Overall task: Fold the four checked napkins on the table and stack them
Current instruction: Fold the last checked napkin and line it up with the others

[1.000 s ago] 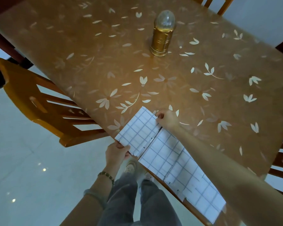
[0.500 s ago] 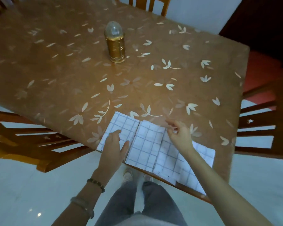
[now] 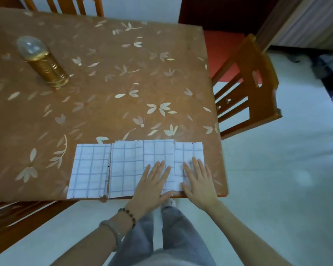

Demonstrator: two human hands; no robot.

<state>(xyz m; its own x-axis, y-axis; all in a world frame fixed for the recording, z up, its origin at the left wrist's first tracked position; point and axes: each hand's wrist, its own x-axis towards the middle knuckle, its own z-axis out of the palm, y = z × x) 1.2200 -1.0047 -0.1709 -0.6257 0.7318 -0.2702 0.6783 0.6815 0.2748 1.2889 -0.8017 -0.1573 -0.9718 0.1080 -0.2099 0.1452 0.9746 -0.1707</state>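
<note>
Several white napkins with a grey check lie side by side in a row along the table's near edge. The leftmost napkin (image 3: pixel 89 169) and the second napkin (image 3: pixel 126 166) have no hand on them. My left hand (image 3: pixel 154 181) lies flat with straight fingers on the third napkin (image 3: pixel 159 150). Flat on the rightmost napkin (image 3: pixel 188 152), near the table's right corner, rests my right hand (image 3: pixel 197 179), its fingers spread. The near ends of those two napkins are hidden under my hands.
The table (image 3: pixel 104 93) has a brown cloth with a pale leaf print. A gold lantern with a clear dome (image 3: pixel 42 64) stands at the far left. Wooden chairs stand at the right (image 3: pixel 248 89), the far side (image 3: pixel 65 4) and the near left (image 3: pixel 17 217).
My view has swung to the right along the table. Both hands have moved from the left napkins to the two right ones and now lie flat.
</note>
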